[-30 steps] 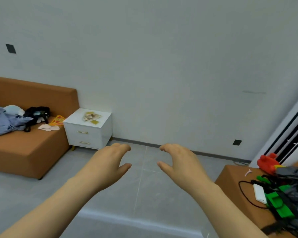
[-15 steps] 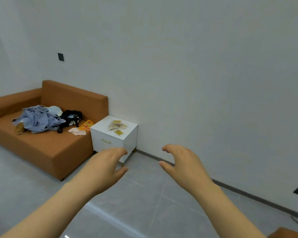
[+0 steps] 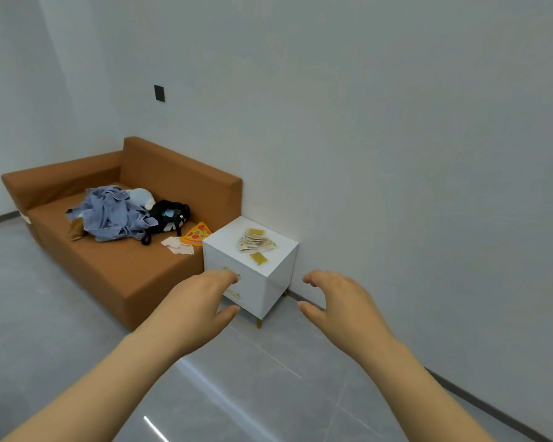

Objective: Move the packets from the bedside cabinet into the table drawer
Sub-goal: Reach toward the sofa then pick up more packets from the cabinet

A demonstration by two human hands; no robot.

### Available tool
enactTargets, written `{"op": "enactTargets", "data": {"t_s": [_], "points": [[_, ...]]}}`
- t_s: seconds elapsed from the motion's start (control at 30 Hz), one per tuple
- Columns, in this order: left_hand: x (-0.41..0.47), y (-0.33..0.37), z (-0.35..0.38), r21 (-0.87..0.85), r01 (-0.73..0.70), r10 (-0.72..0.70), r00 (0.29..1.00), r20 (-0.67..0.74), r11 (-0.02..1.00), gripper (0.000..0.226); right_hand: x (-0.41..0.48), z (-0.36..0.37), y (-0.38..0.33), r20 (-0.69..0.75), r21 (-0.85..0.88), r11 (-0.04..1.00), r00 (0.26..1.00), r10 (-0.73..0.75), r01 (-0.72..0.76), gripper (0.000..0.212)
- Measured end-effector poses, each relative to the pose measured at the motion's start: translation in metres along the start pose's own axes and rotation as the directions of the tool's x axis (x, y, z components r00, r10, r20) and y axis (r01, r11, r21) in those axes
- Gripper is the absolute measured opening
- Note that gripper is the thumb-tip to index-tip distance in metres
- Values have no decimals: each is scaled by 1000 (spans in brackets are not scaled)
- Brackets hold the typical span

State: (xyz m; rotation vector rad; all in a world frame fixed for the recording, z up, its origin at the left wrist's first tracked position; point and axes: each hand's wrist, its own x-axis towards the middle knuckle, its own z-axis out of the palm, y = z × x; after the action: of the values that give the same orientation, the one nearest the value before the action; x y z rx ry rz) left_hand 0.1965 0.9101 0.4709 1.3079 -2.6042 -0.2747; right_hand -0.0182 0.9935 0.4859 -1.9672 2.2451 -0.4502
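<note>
Nothing is held by L hand [image 3: 198, 303] & R hand [image 3: 344, 303], fingers loosely curled. Packets [image 3: 256, 245] are piled on bedside cabinet [image 3: 225, 243], beyond both hands; 0 moved yet, table drawer unseen.

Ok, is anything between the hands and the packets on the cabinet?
Nothing visible. The packets lie uncovered on the cabinet top; the left hand and right hand are empty, with only floor ahead. The drawer is out of view.

Bare floor [image 3: 268, 393] mid-frame leads to cabinet [image 3: 278, 279]; sofa [image 3: 115, 269] blocks its left, wall [image 3: 396, 154] behind.
</note>
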Motion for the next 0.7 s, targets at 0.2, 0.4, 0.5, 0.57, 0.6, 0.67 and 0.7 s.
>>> {"op": "enactTargets", "data": {"t_s": [0.2, 0.4, 0.5, 0.57, 0.6, 0.67, 0.7], "points": [[80, -71, -12, 17, 19, -20, 999, 37, 1000, 44, 102, 22, -22, 33, 26, 999, 999, 37, -38, 44], [150, -119, 0, -3, 44, -43, 996, 82, 999, 45, 184, 49, -14, 86, 22, 998, 994, 64, -66, 46], [191, -136, 8, -19, 56, -54, 994, 97, 998, 44, 227, 61, 0, 92, 35, 996, 993, 72, -76, 46], [221, -147, 14, -21, 63, -60, 993, 102, 998, 44, 257, 69, 12, 92, 43, 996, 993, 74, -78, 46], [237, -152, 17, -21, 64, -62, 992, 107, 998, 45, 273, 73, 19, 93, 46, 996, 993, 75, -80, 46], [269, -161, 23, -19, 77, -74, 990, 121, 997, 46, 305, 79, 33, 102, 52, 995, 991, 83, -89, 47], [285, -165, 26, -19, 86, -83, 988, 131, 996, 47, 321, 82, 41, 109, 57, 993, 990, 93, -99, 47]]}}
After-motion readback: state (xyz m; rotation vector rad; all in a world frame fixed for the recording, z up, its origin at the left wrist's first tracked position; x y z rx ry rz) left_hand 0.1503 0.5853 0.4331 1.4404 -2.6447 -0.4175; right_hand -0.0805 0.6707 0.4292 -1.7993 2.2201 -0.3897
